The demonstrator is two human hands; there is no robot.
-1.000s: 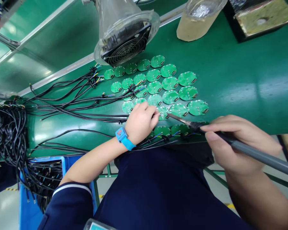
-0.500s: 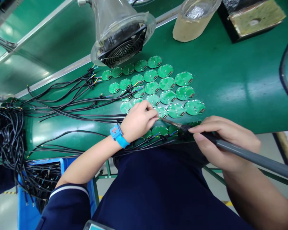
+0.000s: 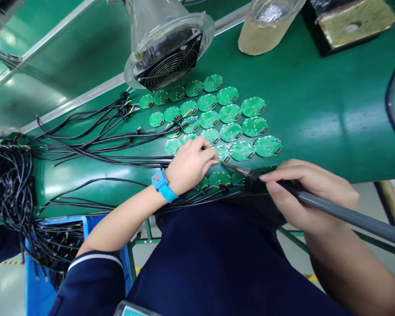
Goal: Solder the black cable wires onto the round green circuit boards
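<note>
While the right hand (image 3: pixel 311 195) grips the iron (image 3: pixel 342 211), the left hand (image 3: pixel 190 166) is closed in a pinch, its contents too small to tell. The iron's tip meets the near edge of one board (image 3: pixel 223 153), just beside the left fingertips. Other boards (image 3: pixel 242 150) lie in rows beyond the left hand on the surface (image 3: pixel 316 127); cables (image 3: pixel 95 137) extend to its left.

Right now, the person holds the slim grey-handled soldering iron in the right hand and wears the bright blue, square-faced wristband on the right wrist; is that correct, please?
Not quite: the head view shows the bright blue, square-faced wristband on the wrist of the left hand. The grey-handled soldering iron is indeed in the right hand.
</note>
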